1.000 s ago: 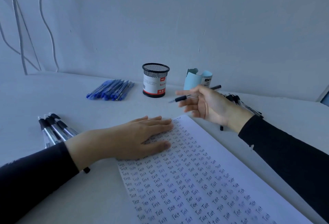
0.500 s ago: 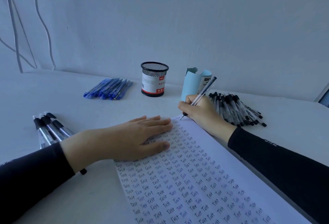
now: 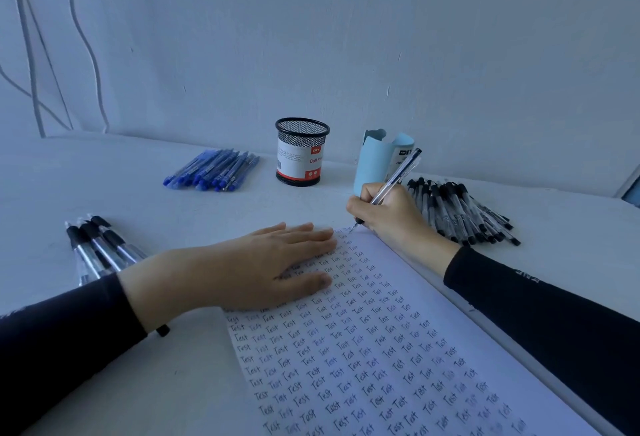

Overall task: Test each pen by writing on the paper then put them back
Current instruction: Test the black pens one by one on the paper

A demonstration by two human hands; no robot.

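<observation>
**A:** How far along is this?

**B:** On my feed, deep in: the paper (image 3: 420, 274) is packed with rows of "Test". The right hand (image 3: 388, 215) pinches a clear pen (image 3: 398, 175), tip at the sheet's far corner. The left hand (image 3: 242, 269) lies flat on the page, gripping nothing. I'd guess the black pile (image 3: 460, 213) beside it is untested.

**A:** Labels?

**B:** The mesh cup (image 3: 302, 153) reads "Ball P…", the rest I can't read.

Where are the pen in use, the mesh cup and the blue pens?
pen in use (image 3: 396, 176), head view, middle of its clear barrel
mesh cup (image 3: 300, 162), head view, its white label
blue pens (image 3: 214, 170), head view, middle of the pile
</observation>
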